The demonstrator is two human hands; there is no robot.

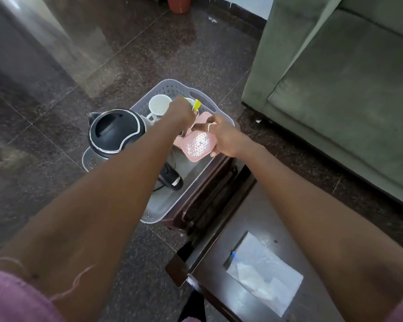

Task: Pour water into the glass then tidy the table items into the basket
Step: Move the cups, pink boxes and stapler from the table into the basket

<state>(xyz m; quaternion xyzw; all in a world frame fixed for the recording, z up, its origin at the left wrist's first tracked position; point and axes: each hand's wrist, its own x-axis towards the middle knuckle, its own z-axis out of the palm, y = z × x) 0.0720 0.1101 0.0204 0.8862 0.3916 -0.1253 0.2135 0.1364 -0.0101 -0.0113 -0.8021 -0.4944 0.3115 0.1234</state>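
Observation:
A grey perforated basket [165,89] sits on a low dark stool beside the table. Inside it stand a black electric kettle [114,132] at the left and a white cup [159,105] at the far end. My left hand [180,112] reaches over the basket and is closed on a small yellow-green item [197,105]; what it is I cannot tell. My right hand [223,135] grips a pink patterned square piece [199,145] over the basket's right side, with more pink pieces [204,117] under it. A second cup is mostly hidden behind my left hand.
A dark wooden table [242,228] lies at the lower right with a clear plastic bag [263,273] on it. A green sofa [335,89] stands at the right. The floor is dark speckled tile. An orange pot [178,4] stands at the far top.

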